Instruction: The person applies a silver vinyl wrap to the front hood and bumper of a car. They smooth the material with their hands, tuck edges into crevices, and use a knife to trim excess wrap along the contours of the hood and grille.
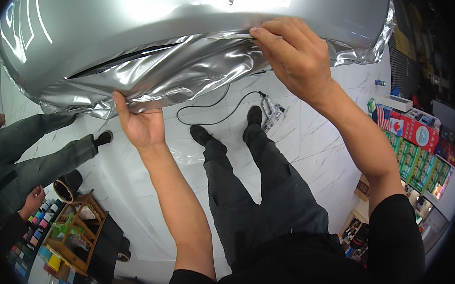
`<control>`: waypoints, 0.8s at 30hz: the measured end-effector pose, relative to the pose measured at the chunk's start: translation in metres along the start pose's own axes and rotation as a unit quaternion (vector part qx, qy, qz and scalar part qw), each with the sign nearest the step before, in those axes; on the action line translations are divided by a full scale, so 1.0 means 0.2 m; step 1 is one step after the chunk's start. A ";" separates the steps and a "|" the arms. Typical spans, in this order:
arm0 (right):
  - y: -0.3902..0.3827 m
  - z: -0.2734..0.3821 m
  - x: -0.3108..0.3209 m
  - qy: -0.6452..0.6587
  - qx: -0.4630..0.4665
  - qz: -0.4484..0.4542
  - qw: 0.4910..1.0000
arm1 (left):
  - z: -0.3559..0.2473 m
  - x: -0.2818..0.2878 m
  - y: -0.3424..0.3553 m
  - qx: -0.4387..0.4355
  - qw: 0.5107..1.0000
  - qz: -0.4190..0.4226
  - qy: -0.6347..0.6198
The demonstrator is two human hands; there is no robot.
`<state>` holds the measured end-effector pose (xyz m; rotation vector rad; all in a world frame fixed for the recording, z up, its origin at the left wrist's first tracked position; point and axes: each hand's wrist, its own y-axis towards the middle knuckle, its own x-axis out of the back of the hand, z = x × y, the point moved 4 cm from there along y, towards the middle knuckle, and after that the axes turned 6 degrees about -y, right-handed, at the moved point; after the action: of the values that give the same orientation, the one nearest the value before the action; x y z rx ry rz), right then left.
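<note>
A glossy silver car panel [185,12] spans the top, with crinkled silver film [200,69] hanging along its lower edge and a dark slit showing at the upper left of the film. My left hand [140,125] holds the film from below, thumb in front and fingers hidden behind it. Higher up on the right, my right hand [298,56] pinches the film's upper edge against the panel, fingertips close together.
Another person [25,158] stands at the left. A cable [199,123] runs to a tool [272,112] on the tiled floor [178,188]. Shelving [79,228] is at lower left; a counter with boxes [414,143] is at right.
</note>
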<state>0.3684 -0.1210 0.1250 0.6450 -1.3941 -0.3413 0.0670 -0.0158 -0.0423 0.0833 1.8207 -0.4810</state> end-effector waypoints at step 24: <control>0.07 0.09 -0.06 0.081 -0.046 -0.005 0.996 | 0.56 -0.25 -0.12 -0.014 0.994 -0.083 0.074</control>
<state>0.3477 -0.1066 0.1259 0.5911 -1.2137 -0.3521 0.1758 -0.0694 -0.0129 -0.0525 1.9883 -0.5785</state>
